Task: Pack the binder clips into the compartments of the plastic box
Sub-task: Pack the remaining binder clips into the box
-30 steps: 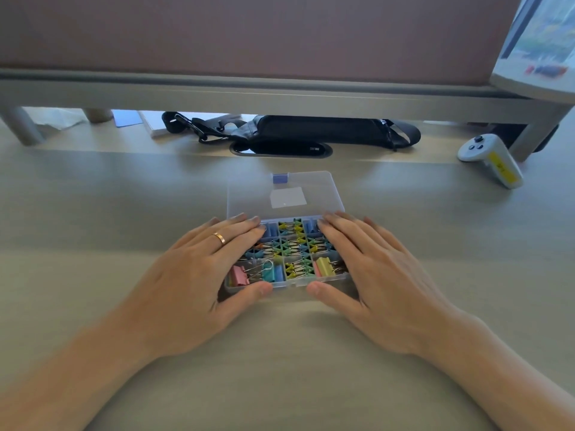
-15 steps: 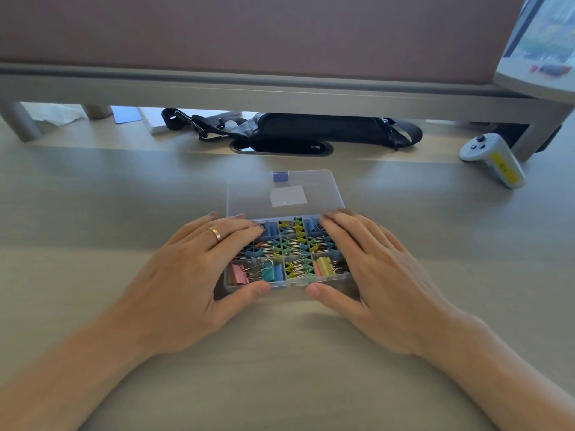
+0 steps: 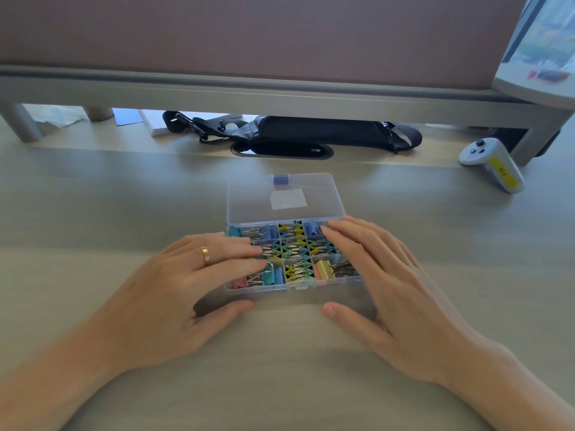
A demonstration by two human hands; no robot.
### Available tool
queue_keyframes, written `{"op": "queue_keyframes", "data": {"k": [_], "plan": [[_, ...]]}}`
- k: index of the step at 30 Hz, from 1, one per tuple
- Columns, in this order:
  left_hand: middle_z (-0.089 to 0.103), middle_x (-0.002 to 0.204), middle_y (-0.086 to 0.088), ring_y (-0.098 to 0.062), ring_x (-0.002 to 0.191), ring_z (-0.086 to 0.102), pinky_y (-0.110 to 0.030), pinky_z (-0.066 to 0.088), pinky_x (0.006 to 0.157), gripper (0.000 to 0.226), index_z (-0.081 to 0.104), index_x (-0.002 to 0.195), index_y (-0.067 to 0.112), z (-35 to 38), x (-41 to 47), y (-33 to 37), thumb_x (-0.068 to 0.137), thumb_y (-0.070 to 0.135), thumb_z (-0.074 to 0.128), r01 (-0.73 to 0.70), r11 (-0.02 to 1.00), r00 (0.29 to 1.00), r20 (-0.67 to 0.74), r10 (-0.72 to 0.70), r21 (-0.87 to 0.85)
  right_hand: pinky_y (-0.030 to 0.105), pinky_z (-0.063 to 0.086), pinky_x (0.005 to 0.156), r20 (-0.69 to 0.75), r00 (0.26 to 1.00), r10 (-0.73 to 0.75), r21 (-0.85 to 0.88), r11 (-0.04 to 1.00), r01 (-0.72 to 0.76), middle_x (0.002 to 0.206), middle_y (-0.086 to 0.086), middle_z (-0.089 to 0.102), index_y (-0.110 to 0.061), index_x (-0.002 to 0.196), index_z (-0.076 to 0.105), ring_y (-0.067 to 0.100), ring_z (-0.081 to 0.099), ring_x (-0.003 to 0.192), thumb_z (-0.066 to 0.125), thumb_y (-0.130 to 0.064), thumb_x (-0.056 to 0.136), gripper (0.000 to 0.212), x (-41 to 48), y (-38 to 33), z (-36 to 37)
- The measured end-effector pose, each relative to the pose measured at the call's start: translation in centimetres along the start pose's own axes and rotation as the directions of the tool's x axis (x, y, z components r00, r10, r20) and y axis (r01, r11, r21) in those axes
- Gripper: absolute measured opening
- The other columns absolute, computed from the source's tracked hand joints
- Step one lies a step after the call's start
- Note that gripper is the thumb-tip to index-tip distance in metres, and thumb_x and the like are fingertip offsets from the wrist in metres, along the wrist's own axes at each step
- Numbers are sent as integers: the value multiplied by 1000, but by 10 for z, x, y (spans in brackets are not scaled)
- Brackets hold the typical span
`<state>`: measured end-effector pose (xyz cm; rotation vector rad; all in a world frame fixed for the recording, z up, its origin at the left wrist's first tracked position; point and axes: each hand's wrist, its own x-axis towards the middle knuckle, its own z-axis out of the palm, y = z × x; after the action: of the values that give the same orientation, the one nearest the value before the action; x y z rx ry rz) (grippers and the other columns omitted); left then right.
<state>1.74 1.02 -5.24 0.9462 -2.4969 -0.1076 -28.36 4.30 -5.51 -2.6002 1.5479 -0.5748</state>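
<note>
Your plastic box [image 3: 295,289] sits in the middle of the frame on the desk [image 3: 93,197], w/ its clear lid [image 3: 249,197] flipped open & lying flat behind it, toward the top of the frame. The binder clips [image 3: 295,272] are inside, in the little compartments: yellow, green, blue & pink ones, w/ bigger ones in the corner spots. Your left hand [image 3: 174,293] lies flat over the left part of the box, fingers [image 3: 236,247] straight above the clips there; can't tell if they touch. It grabs nothing. Its thumb is low, just in front of the box. There's a gold ring [image 3: 205,255] on one finger. Your right hand [image 3: 395,293] is spread over the right side: fingers straight over the clips, thumb near the front wall, nothing held. Both hands are loose, not clenched. In the upper part of the frame a grey shelf [image 3: 249,94] runs across, w/ a black bag [image 3: 311,132] under it. A white controller [image 3: 491,166] w/ a yellow sticker lies at the right, well apart from the box. A screen [image 3: 544,42] peeks in at the top right corner.
</note>
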Motion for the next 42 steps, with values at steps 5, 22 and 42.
{"op": "queue_keyframes", "data": {"k": [5,22,42], "plan": [[65,134,14,-11,132,57,-39,49,106,29,74,124,23,-3,-9,-6,96,31,68,-107,994,994,-21,107,30,22,30,120,-13,997,-76,-4,997,76,151,-13,50,-21,153,49,9,45,142,42,-63,105,64,-19,1,-3],[70,122,9,-14,120,64,-40,52,98,22,78,109,16,-5,-6,-8,90,27,74,-87,996,995,-49,87,-3,35,38,117,-27,959,-282,-32,959,282,143,-4,62,-17,134,68,17,51,140,46,-50,107,48,21,-41,5],[75,110,5,-19,106,71,-43,52,97,10,78,94,12,-3,-4,-10,90,20,74,-154,981,982,-93,166,121,35,42,109,45,972,-233,-9,972,233,132,-6,58,-23,124,66,16,51,129,39,-38,110,34,28,-39,17]]}}
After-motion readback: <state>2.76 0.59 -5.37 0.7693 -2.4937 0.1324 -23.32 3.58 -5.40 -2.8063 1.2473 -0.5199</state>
